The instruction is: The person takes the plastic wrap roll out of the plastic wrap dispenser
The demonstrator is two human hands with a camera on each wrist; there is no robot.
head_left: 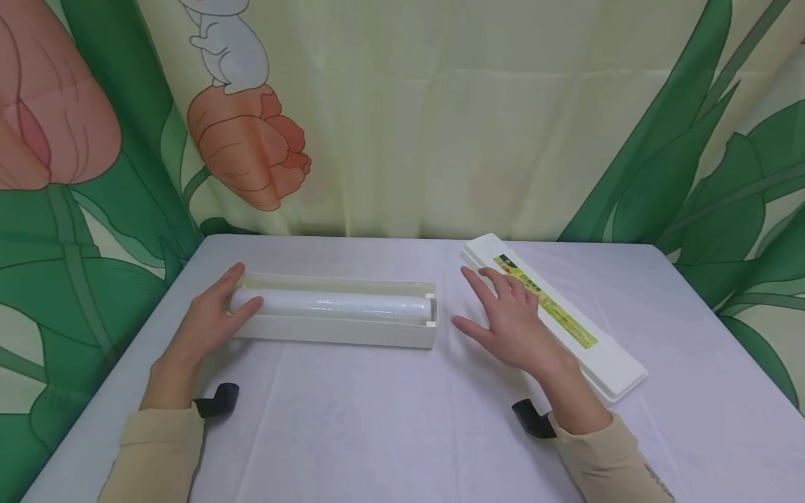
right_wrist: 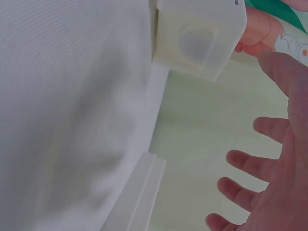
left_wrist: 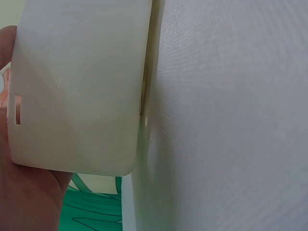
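A long white plastic-wrap box (head_left: 333,334) lies lidless on the table, with a roll of plastic wrap (head_left: 339,304) inside it. My left hand (head_left: 210,314) holds the box by its left end, thumb over the front edge near the roll and fingers toward the back corner. The left wrist view shows the box's smooth front wall (left_wrist: 82,86) close up, with the palm against its end. My right hand (head_left: 509,318) hovers with spread fingers between the box and its white lid (head_left: 613,363), holding nothing. The lid lies slanted, partly hidden behind that hand.
A white cloth (head_left: 365,419) covers the table. Behind the table's back edge hangs a curtain (head_left: 440,140) printed with tulips, leaves and a rabbit. A yellow-green label (head_left: 569,325) runs along the lid. Black wrist mounts (head_left: 219,401) stick out beside both sleeves.
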